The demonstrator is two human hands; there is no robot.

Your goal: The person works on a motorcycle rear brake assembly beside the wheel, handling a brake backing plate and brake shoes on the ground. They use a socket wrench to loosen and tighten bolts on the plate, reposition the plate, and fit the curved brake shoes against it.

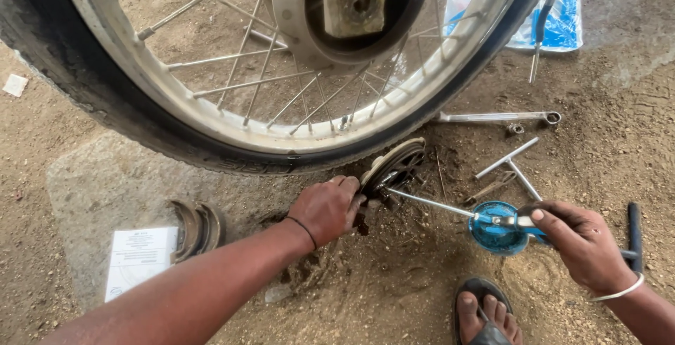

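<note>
Our left hand (327, 208) grips the brake plate (394, 165) steady; our right hand (580, 243) squeezes the blue oil can (496, 227), spout kept on target.

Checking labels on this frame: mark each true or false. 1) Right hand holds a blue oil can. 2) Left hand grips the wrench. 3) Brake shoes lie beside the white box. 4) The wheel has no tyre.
1) True: the right hand holds the blue oil can, spout toward the brake plate.
2) False: the left hand is on the brake plate; the wrench lies untouched.
3) True: brake shoes, white box.
4) False: the wheel carries a black tyre.
</note>
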